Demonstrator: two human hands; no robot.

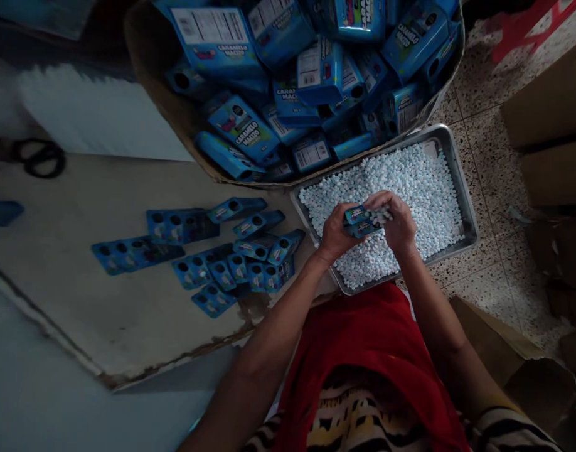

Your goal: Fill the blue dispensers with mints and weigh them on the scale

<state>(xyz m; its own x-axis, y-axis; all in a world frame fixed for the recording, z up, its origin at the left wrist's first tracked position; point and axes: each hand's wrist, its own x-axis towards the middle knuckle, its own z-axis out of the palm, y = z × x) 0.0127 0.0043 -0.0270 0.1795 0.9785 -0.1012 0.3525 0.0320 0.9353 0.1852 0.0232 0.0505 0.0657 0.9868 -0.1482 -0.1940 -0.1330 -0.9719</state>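
Note:
My left hand (336, 233) is wrapped round what look like two small blue candy boxes (356, 215), held above the metal tray (469, 207). Small pale blue and white candies (424, 182) fill that tray. Against the right end of the boxes, my right hand (401, 225) is cupped round a handful of these candies (381, 216). Whether any candies are inside the held boxes, I cannot tell. To the left, several blue boxes (184, 226) with dark round holes in their ends stand in groups on the table (128, 333).
A large cardboard carton (168, 103) full of blue boxes stands behind the tray. Black-handled scissors (38, 158) lie at the far left. Cardboard boxes (546, 94) stand on the speckled floor (480, 276) at the right, near a red plastic object (518, 31).

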